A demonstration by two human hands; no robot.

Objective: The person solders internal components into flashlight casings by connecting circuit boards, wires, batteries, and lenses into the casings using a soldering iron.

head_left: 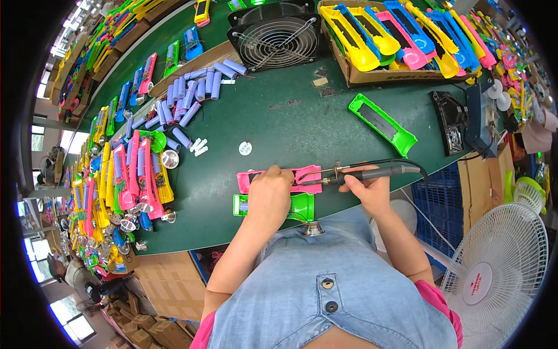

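Observation:
A pink plastic flashlight shell (246,182) lies open side up near the table's front edge. My left hand (268,192) is closed over its middle, fingers curled down into it; the fingertips are partly hidden. In my right hand (371,189) is a soldering iron (381,173), held by its grey handle, with its metal end pointing left into the pink shell. Just in front lies a green flashlight shell (302,205), partly under my left wrist. A purple battery cell (243,206) shows inside it, and a shiny reflector (313,228) sits at its near right edge.
Loose purple battery cells (186,96) and piled flashlight bodies (136,180) occupy the left. Behind stands a black fan (274,36) beside a box of coloured shells (372,75). A lone green shell (385,125) and a blue soldering station (481,119) lie right, above a white fan (500,273).

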